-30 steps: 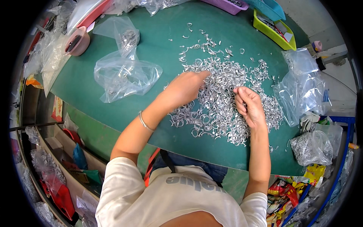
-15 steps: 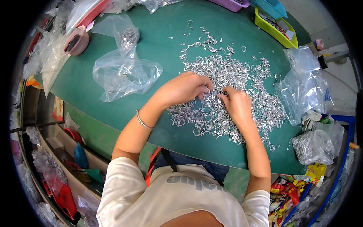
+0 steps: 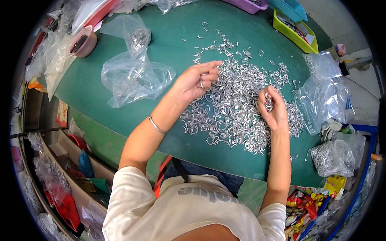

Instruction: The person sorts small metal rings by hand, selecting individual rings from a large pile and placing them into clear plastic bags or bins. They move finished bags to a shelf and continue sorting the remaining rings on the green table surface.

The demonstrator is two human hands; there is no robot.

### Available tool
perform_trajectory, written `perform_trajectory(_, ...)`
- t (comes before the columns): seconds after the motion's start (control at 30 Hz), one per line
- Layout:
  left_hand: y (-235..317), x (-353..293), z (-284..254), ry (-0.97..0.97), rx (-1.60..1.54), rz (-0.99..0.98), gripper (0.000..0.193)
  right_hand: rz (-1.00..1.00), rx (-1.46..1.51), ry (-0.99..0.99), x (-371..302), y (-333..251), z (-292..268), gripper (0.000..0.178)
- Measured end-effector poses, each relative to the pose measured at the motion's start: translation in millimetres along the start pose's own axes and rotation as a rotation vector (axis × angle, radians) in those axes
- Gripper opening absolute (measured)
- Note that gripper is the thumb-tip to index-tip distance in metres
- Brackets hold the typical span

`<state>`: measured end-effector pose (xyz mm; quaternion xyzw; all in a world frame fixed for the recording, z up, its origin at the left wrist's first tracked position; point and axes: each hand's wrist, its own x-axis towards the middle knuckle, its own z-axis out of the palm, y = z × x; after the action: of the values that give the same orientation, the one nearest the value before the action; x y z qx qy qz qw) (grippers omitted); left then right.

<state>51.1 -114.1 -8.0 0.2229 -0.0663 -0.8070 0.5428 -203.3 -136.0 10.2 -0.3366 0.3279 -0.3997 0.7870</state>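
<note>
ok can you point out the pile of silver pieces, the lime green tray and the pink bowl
pile of silver pieces [image 3: 241,100]: head view, middle of the heap
lime green tray [image 3: 292,37]: head view, outer side wall
pink bowl [image 3: 89,45]: head view, outer wall

The one fisheye head view looks steeply down from above the shirt [image 3: 161,211], which lies nearer the lens than the left hand [image 3: 197,81] and right hand [image 3: 276,111]; the green table [image 3: 173,38] spreads beyond and beside both hands.
</note>
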Motion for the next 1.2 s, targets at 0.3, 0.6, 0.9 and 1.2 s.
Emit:
perform_trajectory(0.3,-10,-1,-12,-0.212,-0.693,0.235,0.020,-0.241,-0.975,0.109,35,12,22,0.019)
perform_trajectory(0.6,-16,-2,23,0.327,-0.487,0.227,0.020,-0.380,-1.070,0.152,31,6,17,0.010)
perform_trajectory(0.9,-23,-8,18,0.046,0.477,0.202,0.024,0.089,0.142,0.014,22,-10,-27,0.009)
perform_trajectory(1.2,-18,-7,13,0.115,0.480,0.134,0.024,0.096,-0.027,0.152,7,-11,4,0.028)
